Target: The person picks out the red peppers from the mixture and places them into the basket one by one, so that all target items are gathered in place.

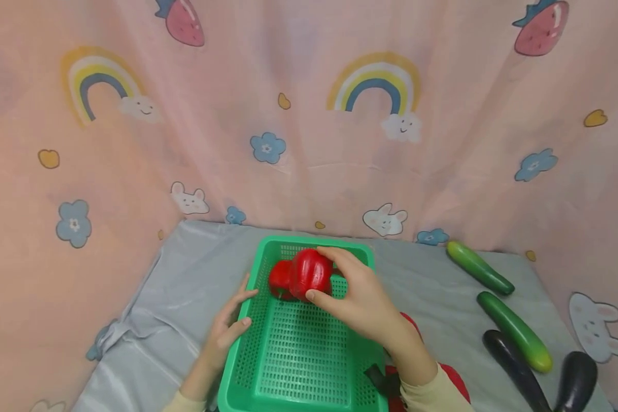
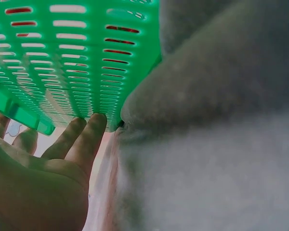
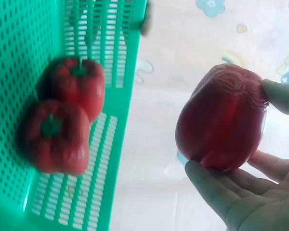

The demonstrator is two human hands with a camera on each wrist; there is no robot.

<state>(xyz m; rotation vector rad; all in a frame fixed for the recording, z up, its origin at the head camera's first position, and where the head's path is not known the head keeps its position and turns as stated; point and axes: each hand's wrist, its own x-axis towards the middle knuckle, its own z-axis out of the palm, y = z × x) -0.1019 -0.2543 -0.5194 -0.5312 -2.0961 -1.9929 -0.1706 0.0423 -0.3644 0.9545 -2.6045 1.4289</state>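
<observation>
My right hand [image 1: 363, 297] holds a red bell pepper [image 1: 311, 274] between thumb and fingers, over the far end of a green plastic basket [image 1: 237, 366]. In the right wrist view that held pepper [image 3: 224, 120] stands apart from the basket wall. Two more red bell peppers lie inside, one [image 3: 58, 139] beside the other [image 3: 82, 84], with green stems showing. At the basket's left side my left hand [image 1: 224, 329] rests against the wall. In the left wrist view its fingers [image 2: 89, 144] lie fairly straight along the slotted outer side.
Right of the basket, partly behind my right forearm, are red things [image 1: 454, 380]. Further right lie two green zucchini-like vegetables [image 1: 479, 267] [image 1: 515, 331] and two dark eggplants [image 1: 515, 366] [image 1: 577, 380]. A grey cloth [image 1: 185, 274] covers the table; a pink patterned curtain [image 1: 309, 189] hangs behind.
</observation>
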